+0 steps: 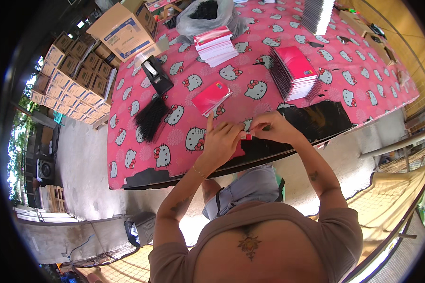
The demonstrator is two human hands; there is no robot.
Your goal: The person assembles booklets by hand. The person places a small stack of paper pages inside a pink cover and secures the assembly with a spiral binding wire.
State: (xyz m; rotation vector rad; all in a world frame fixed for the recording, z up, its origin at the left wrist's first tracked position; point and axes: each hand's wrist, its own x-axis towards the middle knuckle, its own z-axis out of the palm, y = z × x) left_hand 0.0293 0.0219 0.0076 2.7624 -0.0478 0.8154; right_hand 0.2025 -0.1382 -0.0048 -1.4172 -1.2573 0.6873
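My left hand is closed near the table's front edge, its index finger stretched toward a pink-red booklet lying flat. Under its fingers shows part of a red-covered notebook, mostly hidden by the hand. Close beside it, my right hand pinches thumb and fingers together at the notebook's end; what they hold is too small to make out. Left of my hands lies a bundle of black plastic binding coils. A black tape dispenser stands beyond the coils.
A stack of coil-bound red notebooks stands at the right. Farther back are a stack of unbound booklets, a plastic bag with black coils and a tall notebook stack. Cardboard boxes are piled left of the pink-covered table.
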